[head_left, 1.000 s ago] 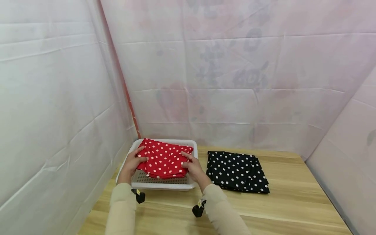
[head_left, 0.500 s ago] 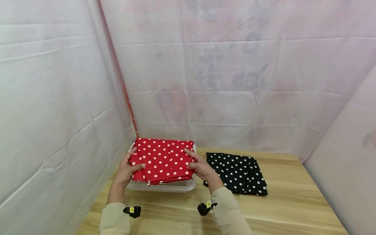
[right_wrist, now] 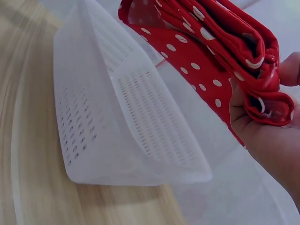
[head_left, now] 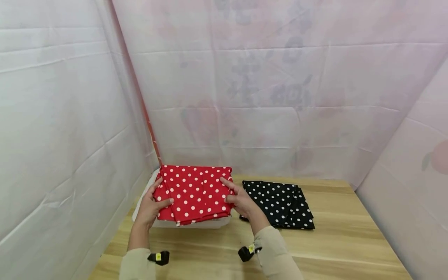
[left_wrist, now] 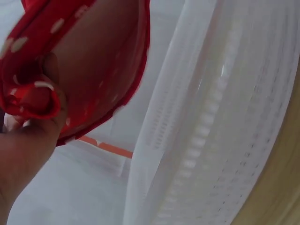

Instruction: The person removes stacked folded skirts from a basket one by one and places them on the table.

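Observation:
A folded red cloth with white polka dots (head_left: 192, 192) is held up between both hands, above a white perforated plastic basket (head_left: 141, 198). The left hand (head_left: 151, 204) grips its left edge, thumb on top and fingers beneath. At the right edge, the right hand (head_left: 241, 198) pinches the folded layers. In the right wrist view the cloth's stacked folds (right_wrist: 225, 42) hang clear above the basket's rim (right_wrist: 117, 93). The left wrist view shows the cloth's underside (left_wrist: 98, 65) sagging, apart from the basket wall (left_wrist: 201, 117). Most of the basket's inside is hidden in the head view.
A folded black cloth with white polka dots (head_left: 278, 204) lies on the wooden table (head_left: 336, 237), right of the basket. White sheets form a left wall (head_left: 63, 116), a back wall (head_left: 259, 89) and a right wall (head_left: 416, 167) around the table.
The red cloth has risen out of the basket toward the person, carried by both hands. The black cloth stays where it lay; the view has shifted slightly.

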Demonstrator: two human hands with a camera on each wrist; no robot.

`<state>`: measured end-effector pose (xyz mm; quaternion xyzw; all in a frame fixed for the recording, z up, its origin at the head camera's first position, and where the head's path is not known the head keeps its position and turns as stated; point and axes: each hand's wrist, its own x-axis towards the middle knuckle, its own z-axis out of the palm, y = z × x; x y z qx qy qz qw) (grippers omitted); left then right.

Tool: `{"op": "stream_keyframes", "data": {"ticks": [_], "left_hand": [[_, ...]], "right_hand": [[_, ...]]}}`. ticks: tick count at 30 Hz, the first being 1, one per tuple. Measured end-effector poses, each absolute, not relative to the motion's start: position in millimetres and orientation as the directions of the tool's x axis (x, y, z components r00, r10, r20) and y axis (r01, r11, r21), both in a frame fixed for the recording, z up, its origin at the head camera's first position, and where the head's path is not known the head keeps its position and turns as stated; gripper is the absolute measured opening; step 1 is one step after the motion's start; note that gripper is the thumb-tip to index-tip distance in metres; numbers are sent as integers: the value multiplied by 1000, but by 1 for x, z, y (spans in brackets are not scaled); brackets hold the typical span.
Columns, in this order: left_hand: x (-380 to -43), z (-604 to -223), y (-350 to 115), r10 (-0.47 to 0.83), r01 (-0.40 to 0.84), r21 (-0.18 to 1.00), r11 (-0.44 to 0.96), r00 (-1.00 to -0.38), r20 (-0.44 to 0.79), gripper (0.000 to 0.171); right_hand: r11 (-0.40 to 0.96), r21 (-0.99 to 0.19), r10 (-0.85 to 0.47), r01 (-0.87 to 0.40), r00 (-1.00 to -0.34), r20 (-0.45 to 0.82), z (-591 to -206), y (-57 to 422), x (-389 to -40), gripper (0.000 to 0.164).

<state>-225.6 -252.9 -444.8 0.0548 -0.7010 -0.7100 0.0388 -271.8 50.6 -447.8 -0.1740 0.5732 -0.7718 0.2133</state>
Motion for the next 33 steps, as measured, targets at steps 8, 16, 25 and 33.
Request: {"op": "stream_keyframes", "data": {"ticks": [8, 16, 25, 33], "left_hand": [[-195, -453, -225, -171, -40, 999, -31, -984, -45, 87], [-182, -459, -189, -146, 13, 999, -51, -989, 5, 79], [-171, -471, -136, -127, 38, 998, -42, -991, 32, 79], [-168, -488, -103, -50, 44, 997, -56, -998, 42, 83]], "right_hand": [[-216, -974, -525, 70, -849, 55, -454, 76, -246, 65], [-136, -989, -389, 50, -921, 6, -466, 107, -227, 58], [-221, -975, -292, 16, -955, 51, -479, 157, -198, 56], [-222, -975, -222, 14, -974, 37, -493, 191, -173, 57]]}}
